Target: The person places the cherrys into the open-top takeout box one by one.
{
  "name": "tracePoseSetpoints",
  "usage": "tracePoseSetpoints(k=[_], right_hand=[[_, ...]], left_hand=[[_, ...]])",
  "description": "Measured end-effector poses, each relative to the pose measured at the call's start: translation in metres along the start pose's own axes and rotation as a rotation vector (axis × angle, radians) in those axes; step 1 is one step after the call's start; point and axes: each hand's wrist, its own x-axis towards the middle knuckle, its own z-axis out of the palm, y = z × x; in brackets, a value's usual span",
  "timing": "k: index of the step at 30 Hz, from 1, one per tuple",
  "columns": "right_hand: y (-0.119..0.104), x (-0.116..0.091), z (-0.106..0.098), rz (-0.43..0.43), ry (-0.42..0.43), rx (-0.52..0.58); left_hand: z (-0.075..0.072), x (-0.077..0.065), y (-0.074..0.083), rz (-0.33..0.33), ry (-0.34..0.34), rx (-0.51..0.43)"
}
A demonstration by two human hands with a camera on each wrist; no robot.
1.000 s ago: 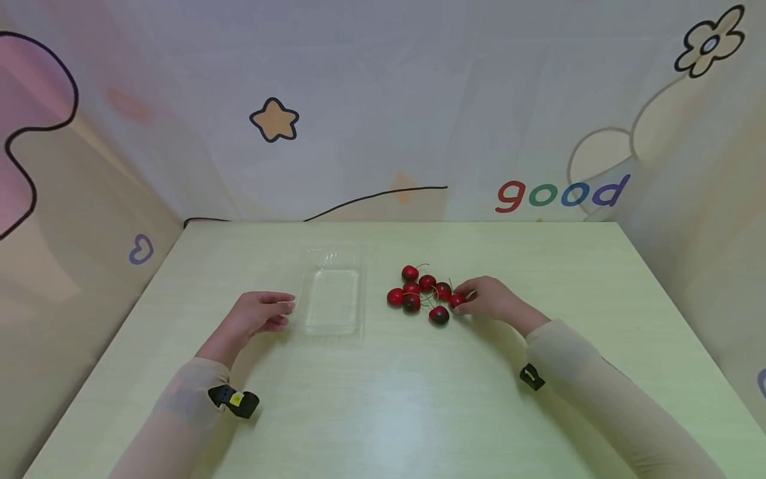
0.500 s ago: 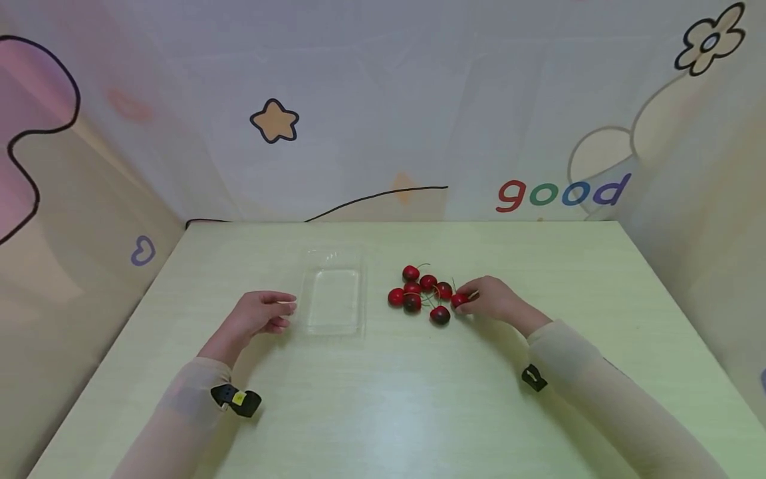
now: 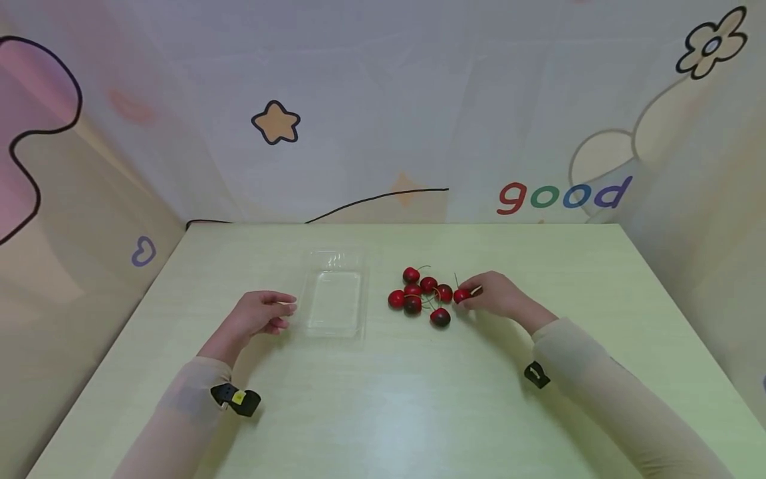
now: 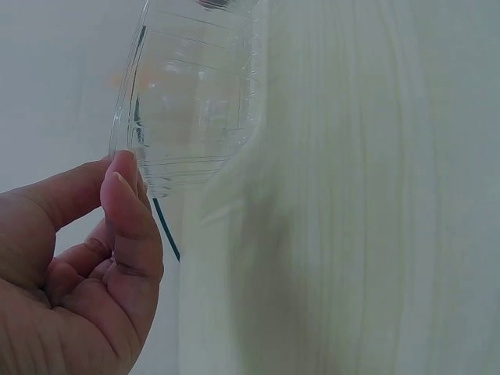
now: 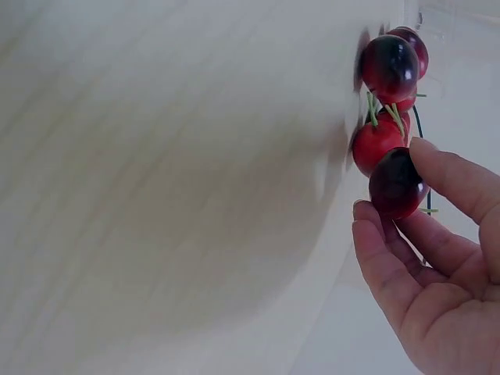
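In the head view a clear plastic box [image 3: 335,303] sits left of the table's middle. My left hand [image 3: 263,313] is at its left side, and the left wrist view has thumb and forefinger pinching the box's rim [image 4: 129,117]. Right of the box lies a loose group of red and dark cherries [image 3: 412,305] with stems. At the group's right edge my right hand [image 3: 493,295] pinches one cherry [image 3: 461,296] between thumb and fingers. That cherry [image 5: 397,183] looks dark and glossy in the right wrist view, close to a red cherry [image 5: 377,147] behind it.
The pale wooden table [image 3: 389,399] ends at a printed cloth wall [image 3: 371,133] behind, with more cloth at both sides. A black strap device [image 3: 236,399] sits on the left sleeve, and a black clip [image 3: 536,374] hangs at the right cuff.
My right hand has shifted slightly right and away from me with its cherry, widening the gap to the other cherries. The left hand and the box have stayed in place.
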Motion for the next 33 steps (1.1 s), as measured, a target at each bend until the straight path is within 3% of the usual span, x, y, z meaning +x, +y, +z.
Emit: tracePoseSetpoints(k=[13, 33], right_hand=[[-0.014, 0.004, -0.015, -0.054, -0.001, -0.024], [-0.049, 0.006, -0.042, -0.058, 0.01, -0.029]], left_hand=[[0.0, 0.001, 0.002, 0.009, -0.001, 0.041], [0.0, 0.003, 0.0, 0.003, 0.01, 0.059]])
